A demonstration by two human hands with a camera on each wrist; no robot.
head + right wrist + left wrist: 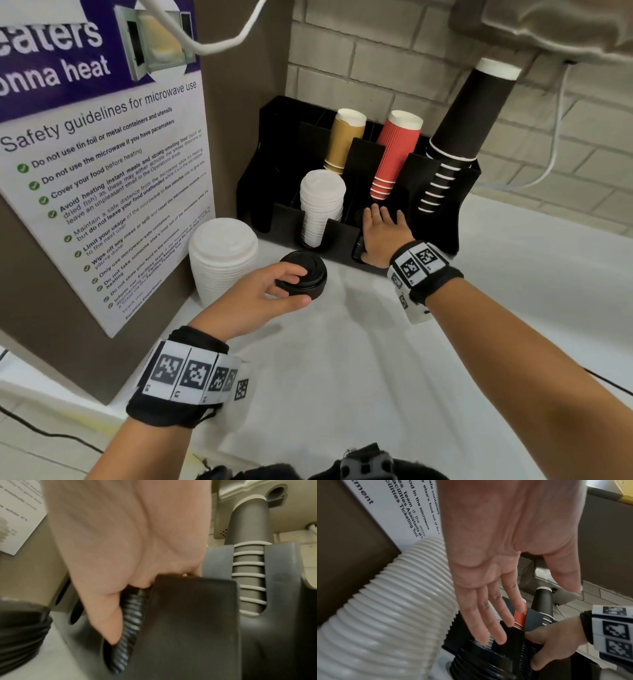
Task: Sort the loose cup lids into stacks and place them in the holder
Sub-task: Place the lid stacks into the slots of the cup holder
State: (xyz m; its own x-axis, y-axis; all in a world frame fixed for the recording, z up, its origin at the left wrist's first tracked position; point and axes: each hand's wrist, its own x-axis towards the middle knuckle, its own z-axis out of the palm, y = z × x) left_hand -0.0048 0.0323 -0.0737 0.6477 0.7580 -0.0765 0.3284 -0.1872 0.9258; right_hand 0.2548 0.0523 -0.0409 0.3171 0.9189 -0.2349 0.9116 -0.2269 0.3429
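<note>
A short stack of black lids (310, 263) stands on the white counter in front of the black holder (270, 192). My left hand (298, 287) reaches over it: the straight fingers (481, 615) touch its top and the thumb lies spread beside its near rim. My right hand (373, 233) holds a second black lid stack (130, 615) inside the holder's front middle slot, fingers laid over the top, thumb down the slot's front opening. A tall stack of white lids (222, 253) stands on the counter to the left. Another white stack (322, 205) fills the neighbouring slot.
Upside-down cup stacks stand in the holder's rear slots: tan (342, 140), red (397, 154), tall black (459, 130). A microwave safety poster (102, 192) covers the brown panel on the left. A brick wall and a white cable (555, 150) lie behind.
</note>
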